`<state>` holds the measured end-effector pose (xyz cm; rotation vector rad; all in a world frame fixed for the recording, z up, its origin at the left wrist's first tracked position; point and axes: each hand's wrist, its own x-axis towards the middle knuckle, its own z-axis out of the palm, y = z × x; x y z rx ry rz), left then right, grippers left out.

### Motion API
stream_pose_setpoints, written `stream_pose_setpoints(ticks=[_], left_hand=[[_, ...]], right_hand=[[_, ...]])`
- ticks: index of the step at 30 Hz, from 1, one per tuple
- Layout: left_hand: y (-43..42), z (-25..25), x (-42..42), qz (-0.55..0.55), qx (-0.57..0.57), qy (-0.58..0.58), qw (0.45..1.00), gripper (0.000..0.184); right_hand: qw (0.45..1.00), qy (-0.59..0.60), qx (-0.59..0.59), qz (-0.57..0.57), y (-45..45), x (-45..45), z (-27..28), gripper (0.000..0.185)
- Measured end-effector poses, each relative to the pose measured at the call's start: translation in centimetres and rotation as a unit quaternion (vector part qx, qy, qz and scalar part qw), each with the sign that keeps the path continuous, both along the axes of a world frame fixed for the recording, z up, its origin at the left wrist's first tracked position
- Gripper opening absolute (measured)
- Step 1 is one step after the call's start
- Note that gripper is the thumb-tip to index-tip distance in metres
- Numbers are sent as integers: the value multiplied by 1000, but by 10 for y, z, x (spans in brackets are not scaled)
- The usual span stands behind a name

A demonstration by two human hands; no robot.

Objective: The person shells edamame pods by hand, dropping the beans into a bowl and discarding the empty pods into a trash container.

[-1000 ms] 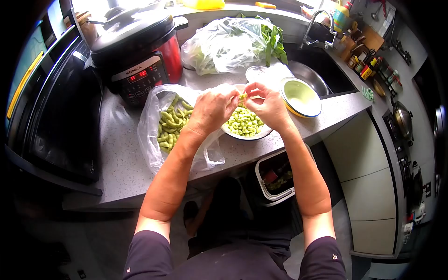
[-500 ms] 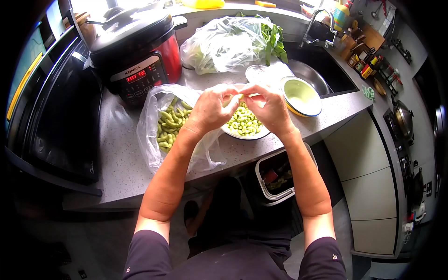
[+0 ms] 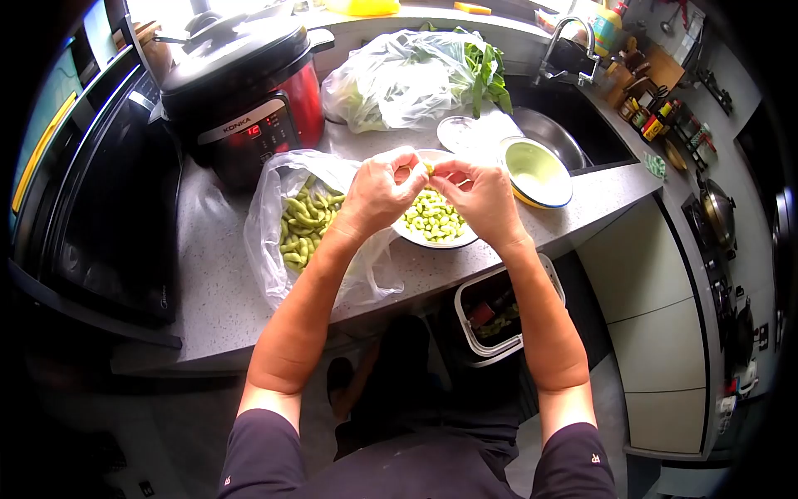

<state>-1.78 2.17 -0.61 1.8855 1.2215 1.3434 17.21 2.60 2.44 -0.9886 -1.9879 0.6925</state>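
My left hand (image 3: 384, 190) and my right hand (image 3: 475, 193) meet fingertip to fingertip above a white bowl (image 3: 438, 245) of shelled green soybeans (image 3: 434, 218). Pinched between them is a small green edamame pod (image 3: 429, 168), mostly covered by the fingers. Both hands are closed on it. Left of the bowl, a clear plastic bag (image 3: 266, 224) lies open with many whole edamame pods (image 3: 303, 223) inside; my left forearm passes over its right side.
A red and black pressure cooker (image 3: 249, 108) stands behind the bag, beside a black microwave (image 3: 116, 208). Bagged leafy greens (image 3: 407, 79), a pale green bowl (image 3: 536, 170) and a sink (image 3: 553, 137) lie beyond. Below the counter edge sits a bin (image 3: 490, 353) with scraps.
My fingertips have shifted slightly around the pod, with the right hand's fingers drawn a little lower. The bowl has moved very slightly left.
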Motion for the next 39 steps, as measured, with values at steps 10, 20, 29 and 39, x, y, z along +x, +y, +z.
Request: stream_pose_setpoints(ticks=[10, 20, 29, 39], left_hand=[[2, -3, -2, -61, -9, -26, 998, 28], [-1, 3, -3, -86, -38, -44, 995, 26], [-1, 4, -7, -78, -37, -1, 996, 23], [-11, 17, -1, -78, -34, 38, 996, 36]], right_hand=[[992, 89, -86, 30, 2, 1, -8, 14], [978, 150, -137, 51, 2, 2, -11, 12], [973, 178, -142, 45, 1, 0, -13, 11], [969, 208, -125, 38, 2, -3, -16, 11]])
